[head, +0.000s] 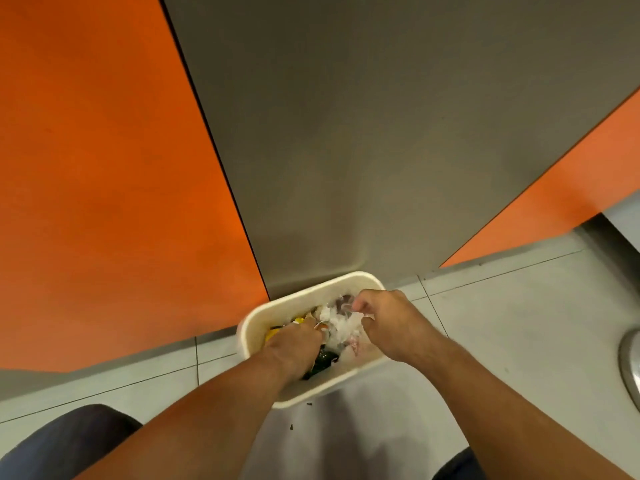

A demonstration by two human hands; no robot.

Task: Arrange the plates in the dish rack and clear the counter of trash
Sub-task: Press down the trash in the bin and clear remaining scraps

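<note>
Looks steeply down at a kitchen floor. Far left, an orange panel (pixel 104 168), and low in the corner a knee (pixel 69 441) in dark blue cloth. Next, a grey panel (pixel 346 133) filling the middle, with a white bin (pixel 250 327) standing on the tiled floor (pixel 502 323) against its foot. Holds mixed trash (pixel 323 360): a yellow scrap, something dark, and crumpled clear plastic (pixel 341 325) on top. Left hand (pixel 294 337) thrust down into the left half of the bin, fingers buried among the scraps, so cannot tell whether gripping or merely pressing. Right hand (pixel 384 317) just beside it over the right half, close but not touching, finger and thumb curled in and pinching the clear plastic. Probably handles as very light, soft and springy: crushes easily, puffs back up, slips a little, perhaps damp or sticky from food. Best taken by a bunched fold rather than a loose edge, then pressed down flat to keep it below the rim. No plates, dish rack or counter in view. Far right, the curved edge of a metal object (pixel 632 365) at the frame's border.
</note>
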